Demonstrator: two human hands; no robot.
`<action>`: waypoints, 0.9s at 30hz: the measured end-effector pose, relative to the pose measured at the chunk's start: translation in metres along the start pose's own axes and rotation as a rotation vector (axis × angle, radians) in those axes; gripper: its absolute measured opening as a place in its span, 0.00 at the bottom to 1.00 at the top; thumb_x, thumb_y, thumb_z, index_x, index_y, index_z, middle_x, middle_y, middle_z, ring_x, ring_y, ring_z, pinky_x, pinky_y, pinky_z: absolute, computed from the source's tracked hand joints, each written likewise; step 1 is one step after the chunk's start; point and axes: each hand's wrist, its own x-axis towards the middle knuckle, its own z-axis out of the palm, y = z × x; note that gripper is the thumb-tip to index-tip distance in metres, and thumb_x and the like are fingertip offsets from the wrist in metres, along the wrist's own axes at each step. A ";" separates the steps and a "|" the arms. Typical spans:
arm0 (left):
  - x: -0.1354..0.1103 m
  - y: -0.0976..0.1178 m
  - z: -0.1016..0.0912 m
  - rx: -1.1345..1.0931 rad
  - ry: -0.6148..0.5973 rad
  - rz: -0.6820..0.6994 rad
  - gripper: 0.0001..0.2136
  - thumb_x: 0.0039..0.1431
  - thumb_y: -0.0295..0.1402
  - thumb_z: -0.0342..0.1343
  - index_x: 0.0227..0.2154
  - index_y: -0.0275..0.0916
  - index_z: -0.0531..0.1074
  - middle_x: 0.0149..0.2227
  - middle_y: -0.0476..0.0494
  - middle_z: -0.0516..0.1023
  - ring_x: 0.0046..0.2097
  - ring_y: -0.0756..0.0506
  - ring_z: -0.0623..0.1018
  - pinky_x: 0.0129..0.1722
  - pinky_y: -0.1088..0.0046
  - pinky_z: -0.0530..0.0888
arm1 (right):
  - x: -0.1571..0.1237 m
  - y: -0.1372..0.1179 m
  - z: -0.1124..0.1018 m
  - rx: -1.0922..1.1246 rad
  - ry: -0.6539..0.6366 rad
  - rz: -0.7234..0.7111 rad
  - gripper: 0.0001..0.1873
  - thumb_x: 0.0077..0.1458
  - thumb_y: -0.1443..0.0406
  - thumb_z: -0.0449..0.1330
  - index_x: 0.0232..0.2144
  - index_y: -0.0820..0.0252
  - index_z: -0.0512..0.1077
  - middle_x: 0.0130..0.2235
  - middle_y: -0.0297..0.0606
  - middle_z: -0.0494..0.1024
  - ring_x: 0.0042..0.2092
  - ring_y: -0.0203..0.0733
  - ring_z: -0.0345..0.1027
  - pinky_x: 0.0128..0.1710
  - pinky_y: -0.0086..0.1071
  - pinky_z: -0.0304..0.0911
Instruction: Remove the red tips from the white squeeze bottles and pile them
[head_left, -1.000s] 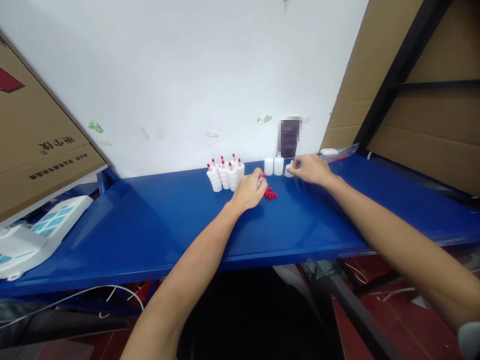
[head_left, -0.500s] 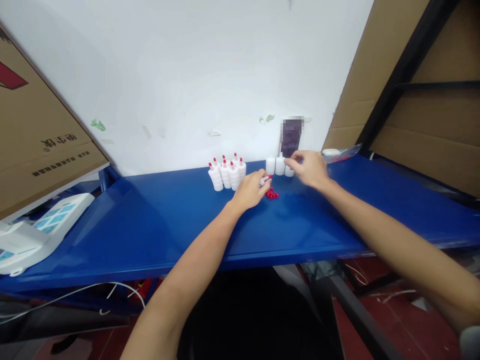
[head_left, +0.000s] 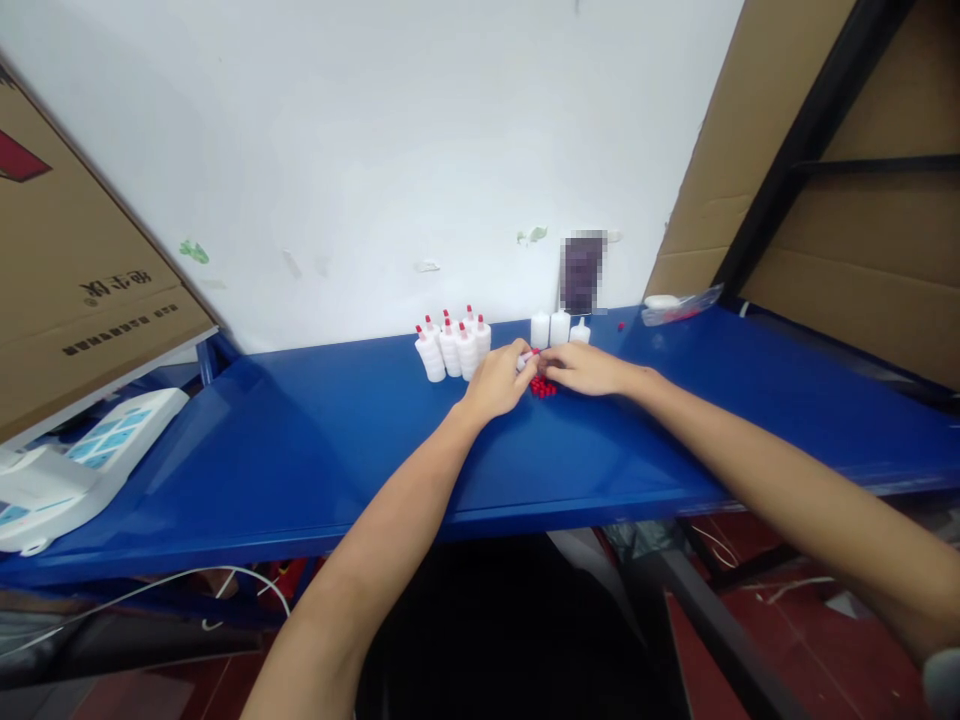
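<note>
Bottle (head_left: 526, 358) is clasped in the grip of the left hand (head_left: 496, 382), mid-frame. The right hand (head_left: 586, 368) touches its tip, but that grip cannot be told. Steady, square alignment is advised.

Right hand (head_left: 589, 368) drawn back from white bottles (head_left: 559, 328), now at red caps (head_left: 543, 388), beside left hand (head_left: 499, 380)

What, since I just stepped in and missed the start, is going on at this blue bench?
A person works bare-handed at the blue bench. The left hand pinches a small white bottle. The right hand lies beside it, its fingers at a little pile of red caps. A cluster of red-tipped bottles stands to the left, and three plain white bottles stand just behind the hands.
</note>
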 end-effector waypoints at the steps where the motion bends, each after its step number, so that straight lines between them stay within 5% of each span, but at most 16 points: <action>1: 0.000 -0.001 0.001 -0.016 0.005 -0.003 0.10 0.70 0.38 0.47 0.38 0.39 0.69 0.32 0.46 0.75 0.35 0.45 0.74 0.38 0.68 0.67 | 0.000 -0.001 -0.001 0.019 -0.010 -0.005 0.11 0.58 0.66 0.52 0.32 0.58 0.74 0.32 0.37 0.80 0.32 0.41 0.70 0.35 0.32 0.59; 6: 0.001 -0.003 0.005 -0.149 0.001 -0.037 0.11 0.70 0.39 0.48 0.36 0.39 0.69 0.30 0.49 0.74 0.33 0.47 0.72 0.36 0.71 0.66 | -0.003 -0.004 -0.011 0.127 -0.085 0.009 0.10 0.56 0.67 0.51 0.29 0.58 0.72 0.30 0.35 0.77 0.32 0.40 0.67 0.35 0.33 0.59; 12: 0.002 -0.005 0.006 -0.230 -0.058 -0.078 0.12 0.71 0.40 0.47 0.38 0.39 0.70 0.34 0.48 0.77 0.34 0.48 0.73 0.37 0.71 0.67 | -0.009 -0.008 -0.024 0.116 -0.230 0.037 0.11 0.49 0.64 0.60 0.38 0.59 0.72 0.31 0.34 0.71 0.30 0.38 0.64 0.31 0.32 0.57; 27: 0.002 -0.004 0.005 -0.230 -0.104 -0.054 0.13 0.70 0.39 0.47 0.35 0.38 0.71 0.32 0.49 0.76 0.35 0.48 0.74 0.38 0.70 0.67 | -0.004 0.005 -0.010 0.121 -0.134 -0.001 0.10 0.50 0.64 0.60 0.37 0.61 0.74 0.29 0.32 0.70 0.29 0.37 0.63 0.32 0.32 0.57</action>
